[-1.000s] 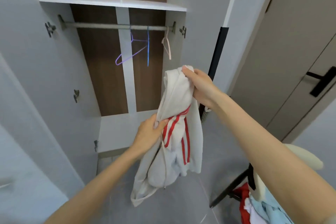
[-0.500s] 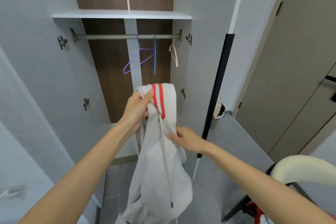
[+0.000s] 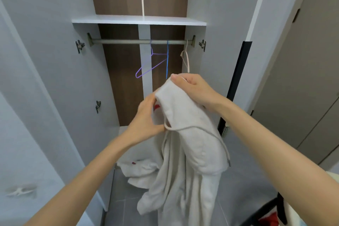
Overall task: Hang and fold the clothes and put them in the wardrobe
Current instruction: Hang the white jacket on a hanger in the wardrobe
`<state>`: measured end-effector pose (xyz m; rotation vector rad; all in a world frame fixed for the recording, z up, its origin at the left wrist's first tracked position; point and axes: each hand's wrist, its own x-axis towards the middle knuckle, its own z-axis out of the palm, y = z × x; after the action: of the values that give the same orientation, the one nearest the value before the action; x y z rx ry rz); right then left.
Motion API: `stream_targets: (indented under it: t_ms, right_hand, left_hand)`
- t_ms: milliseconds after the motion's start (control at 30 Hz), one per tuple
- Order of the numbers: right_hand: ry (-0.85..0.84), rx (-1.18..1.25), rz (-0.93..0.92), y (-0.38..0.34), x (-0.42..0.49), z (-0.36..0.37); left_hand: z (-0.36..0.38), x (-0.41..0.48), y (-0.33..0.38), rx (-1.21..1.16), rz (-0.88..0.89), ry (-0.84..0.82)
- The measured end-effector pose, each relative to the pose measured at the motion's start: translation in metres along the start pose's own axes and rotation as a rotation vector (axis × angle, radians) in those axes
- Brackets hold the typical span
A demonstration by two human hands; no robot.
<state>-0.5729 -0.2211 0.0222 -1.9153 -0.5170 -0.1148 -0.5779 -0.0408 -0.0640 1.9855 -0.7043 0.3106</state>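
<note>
Soft off-white fleece hoodie [image 3: 189, 152] hangs limp before the open wardrobe [image 3: 91, 79], thin cord [image 3: 185, 128] looped across the hood and red trim [image 3: 157, 107] peeking out. Left hand [image 3: 146, 117] grips bunched cloth at the hood's edge; right hand [image 3: 192, 88] pinches the top fold, just higher. Behind, thin wire hangers, purple [image 3: 146, 69], blue [image 3: 167, 60] and pale pink [image 3: 186, 58], hang on a metal rail [image 3: 128, 41] under a flat white shelf [image 3: 139, 20].

L hand [image 3: 146, 121] bare | R hand [image 3: 194, 90] bare | forearms [image 3: 275, 152] bare to frame edge
</note>
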Motion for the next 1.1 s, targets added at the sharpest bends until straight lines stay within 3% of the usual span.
stream_targets:
  t_ms: [100,167,300,367,433,500,633,833,967,1100]
  right_hand:
    - [0.041,0.092,0.113,0.001,0.007,-0.001]
    - [0.139,0.067,0.188,0.01,0.007,-0.005]
    - [0.239,-0.157,0.196,0.034,-0.009,-0.003]
    - [0.142,-0.148,0.173,0.042,-0.022,0.002]
    - [-0.102,-0.106,0.234,0.048,-0.037,0.014]
    - [-0.251,-0.295,0.267,0.065,-0.049,0.033]
    - [-0.032,-0.534,0.186,0.095,-0.057,0.057]
    - [-0.165,-0.382,0.321,0.102,-0.049,0.041]
    - [-0.021,-0.499,0.203,0.107,-0.043,0.07]
    - [0.176,-0.315,0.161,0.097,-0.019,0.05]
  left_hand:
    - [0.005,0.011,0.015,-0.128,-0.019,0.169]
    - [0.0,0.02,0.016,-0.058,-0.037,0.295]
    - [-0.014,0.035,0.008,0.198,-0.185,0.22]
    - [-0.016,0.039,0.003,0.295,-0.264,0.168]
    - [-0.012,0.04,-0.001,0.306,-0.351,0.104]
    - [-0.004,0.039,-0.002,0.245,-0.417,0.031]
    - [0.001,0.038,0.006,0.075,-0.508,-0.07]
    - [-0.019,0.032,0.009,-0.242,-0.703,-0.05]
    - [-0.027,0.027,0.012,-0.408,-0.759,-0.081]
    - [-0.063,0.016,0.008,-0.428,-0.718,-0.184]
